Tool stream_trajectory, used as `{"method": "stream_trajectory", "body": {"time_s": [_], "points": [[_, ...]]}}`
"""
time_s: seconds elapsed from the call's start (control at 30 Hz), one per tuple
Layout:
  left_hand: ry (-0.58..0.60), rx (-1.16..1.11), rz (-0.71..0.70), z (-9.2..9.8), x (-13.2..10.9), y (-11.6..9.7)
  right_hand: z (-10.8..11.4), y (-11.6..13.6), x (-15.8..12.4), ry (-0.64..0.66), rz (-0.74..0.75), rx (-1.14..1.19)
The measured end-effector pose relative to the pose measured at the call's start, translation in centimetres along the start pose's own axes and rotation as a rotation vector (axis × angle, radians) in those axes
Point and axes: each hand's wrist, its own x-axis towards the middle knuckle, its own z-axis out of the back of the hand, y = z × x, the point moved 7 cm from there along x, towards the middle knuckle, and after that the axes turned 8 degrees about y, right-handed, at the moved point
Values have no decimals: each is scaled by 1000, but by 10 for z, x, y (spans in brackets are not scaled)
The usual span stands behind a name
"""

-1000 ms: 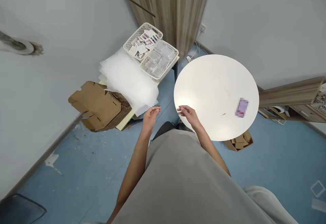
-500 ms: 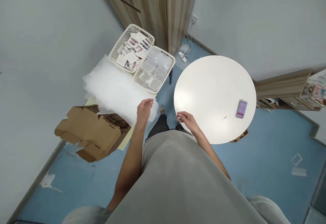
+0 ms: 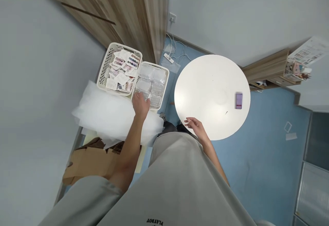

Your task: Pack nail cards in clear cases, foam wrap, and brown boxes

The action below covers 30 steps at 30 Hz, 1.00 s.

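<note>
Head view: the left hand is at the near-left corner of a basket of clear plastic boxes. Its thumb stands apart from the fingers; whether they touch or pinch a box cannot be told. Most of the boxes lie ahead and to the right of this hand — the basket's long axis runs away from the person, its far end leaning slightly right. The left hand is clearly the nearer. A second basket of cards stands just beside, on the left; white sheets lie below. The right hand — fingers loosely bent, nothing visible in them — is over the near-left edge of the round table, well apart from the boxes.
</note>
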Motion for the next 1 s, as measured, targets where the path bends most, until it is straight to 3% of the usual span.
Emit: {"method": "stream_trajectory", "body": {"time_s": [0.17, 0.4, 0.6, 0.7, 0.83, 1.0], "points": [[16, 64, 46, 4, 4, 4, 10, 8, 3, -39, 31, 37], [65, 61, 54, 15, 4, -2, 14, 29, 14, 49, 115, 15], [3, 278, 109, 34, -29, -19, 18, 23, 17, 123, 156, 21], [4, 216, 124, 38, -54, -30, 22, 15, 15, 131, 152, 41], [149, -145, 121, 7, -85, -60, 24, 12, 12, 164, 162, 52], [384, -447, -9, -56, -120, -129, 29, 23, 9, 172, 249, 128]]}}
